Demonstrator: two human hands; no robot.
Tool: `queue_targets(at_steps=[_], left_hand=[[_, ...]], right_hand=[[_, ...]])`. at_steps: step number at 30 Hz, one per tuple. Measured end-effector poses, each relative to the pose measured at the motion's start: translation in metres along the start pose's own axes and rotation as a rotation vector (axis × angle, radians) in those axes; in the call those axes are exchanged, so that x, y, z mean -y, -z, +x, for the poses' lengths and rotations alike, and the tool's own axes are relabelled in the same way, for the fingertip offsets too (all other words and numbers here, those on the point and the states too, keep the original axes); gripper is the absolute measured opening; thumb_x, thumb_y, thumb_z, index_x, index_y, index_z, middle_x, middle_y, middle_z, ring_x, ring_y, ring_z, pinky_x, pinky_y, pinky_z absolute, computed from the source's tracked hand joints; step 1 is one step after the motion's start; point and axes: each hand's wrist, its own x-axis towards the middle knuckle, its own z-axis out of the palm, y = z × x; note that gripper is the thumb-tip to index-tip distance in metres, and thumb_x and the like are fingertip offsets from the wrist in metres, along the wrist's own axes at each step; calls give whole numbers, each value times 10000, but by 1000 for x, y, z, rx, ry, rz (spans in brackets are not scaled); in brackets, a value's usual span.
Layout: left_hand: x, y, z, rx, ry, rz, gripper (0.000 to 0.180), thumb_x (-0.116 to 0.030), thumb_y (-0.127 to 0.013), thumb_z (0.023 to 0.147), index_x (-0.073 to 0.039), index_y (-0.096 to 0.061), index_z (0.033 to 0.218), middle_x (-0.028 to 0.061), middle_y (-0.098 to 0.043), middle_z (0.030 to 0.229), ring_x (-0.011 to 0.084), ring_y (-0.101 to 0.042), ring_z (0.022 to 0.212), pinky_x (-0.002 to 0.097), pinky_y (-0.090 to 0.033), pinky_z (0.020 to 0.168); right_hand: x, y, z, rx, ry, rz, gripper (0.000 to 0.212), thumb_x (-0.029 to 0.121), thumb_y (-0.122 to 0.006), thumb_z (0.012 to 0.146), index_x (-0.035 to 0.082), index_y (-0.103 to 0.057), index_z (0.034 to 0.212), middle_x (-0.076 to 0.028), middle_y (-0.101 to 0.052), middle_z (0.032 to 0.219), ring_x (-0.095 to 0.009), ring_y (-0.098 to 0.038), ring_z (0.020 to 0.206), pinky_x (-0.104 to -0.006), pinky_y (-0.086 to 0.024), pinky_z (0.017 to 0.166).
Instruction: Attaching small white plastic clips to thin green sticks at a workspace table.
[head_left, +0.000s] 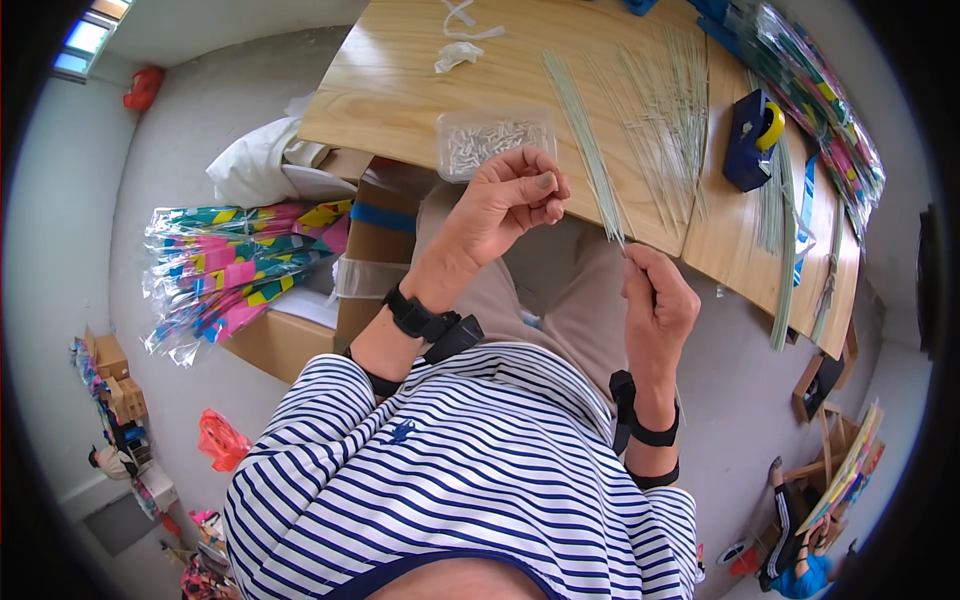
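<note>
My left hand (pixel 512 196) is raised just off the near edge of the table, beside a clear plastic tub (pixel 445 160). Its fingers are curled in, with the thumb against them; whatever lies between them is too small to make out. Inside the tub are many small whitish tube-like pieces (pixel 490 141). Lower and to the right, my right hand (pixel 662 292) pinches the end of a thin pale rod (pixel 625 243) between thumb and forefinger. A narrow bundle of similar rods (pixel 582 135) lies on the table and points toward that hand.
More thin rods (pixel 665 110) lie spread across the wooden table (pixel 385 85). Right of them stands a blue tape dispenser (pixel 748 140) with yellow tape. Colourful plastic-wrapped bundles lie at the far right and in a cardboard box (pixel 275 340) on my left. A person (pixel 800 570) sits at lower right.
</note>
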Motion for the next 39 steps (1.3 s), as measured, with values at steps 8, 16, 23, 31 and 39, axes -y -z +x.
queue_targets(at_steps=[8, 16, 23, 31, 39], left_hand=[[-2, 0, -3, -43, -17, -23, 80, -52, -668, 890, -37, -631, 960, 102, -659, 898, 152, -624, 733, 254, -537, 668], [-3, -1, -4, -38, -22, -1, 124, 2, -646, 882, -10, -634, 1005, 106, -657, 901, 161, -619, 731, 258, -532, 665], [-5, -9, -7, -73, -10, 105, 111, 2, -651, 875, -7, -643, 985, 93, -663, 870, 150, -621, 709, 257, -519, 648], [-4, -11, -7, -54, -7, 152, 87, -10, -656, 870, -7, -656, 957, 84, -665, 843, 140, -619, 697, 245, -494, 625], [-7, -13, -9, -79, -30, 236, 100, 1, -663, 857, 1, -679, 956, 91, -681, 837, 143, -614, 693, 239, -503, 640]], right_hand=[[3, -3, -2, 6, 97, 26, 103, -77, -615, 833, -37, -653, 921, -92, -638, 765, -152, -545, 624, -234, -450, 604], [7, -5, -2, 39, 93, 51, 98, -68, -621, 834, -33, -653, 920, -94, -597, 718, -157, -524, 596, -245, -434, 577], [8, -5, 3, 68, 139, 9, 101, -71, -615, 834, -33, -651, 920, -96, -571, 693, -165, -512, 578, -255, -425, 558], [7, -5, 2, 72, 120, 16, 103, -71, -614, 834, -39, -654, 924, -110, -596, 713, -175, -543, 592, -257, -441, 570], [5, -4, 0, 96, 93, 14, 103, -69, -608, 842, -41, -655, 929, -128, -626, 744, -192, -576, 612, -258, -462, 592]])
